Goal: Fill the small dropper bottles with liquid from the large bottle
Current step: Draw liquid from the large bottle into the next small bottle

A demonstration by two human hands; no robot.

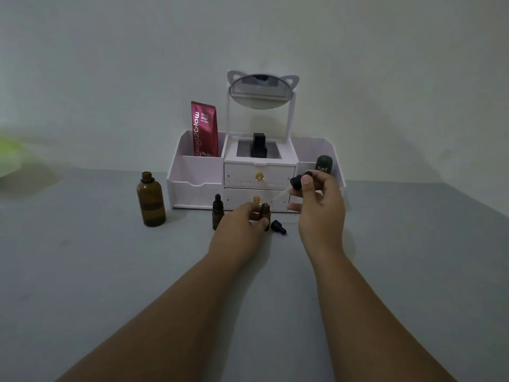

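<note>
L hand (pixel 239 222) fingers curl round uncapped small bottle (pixel 265 212); R hand (pixel 319 205) fingertips pinch dropper (pixel 296 183) near its mouth.

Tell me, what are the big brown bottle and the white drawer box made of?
Big brown bottle: probably amber glass, though it could be plastic; shiny and see-through, with a darker liquid level inside. White drawer box: looks like smooth plastic, with thin moulded walls.
</note>
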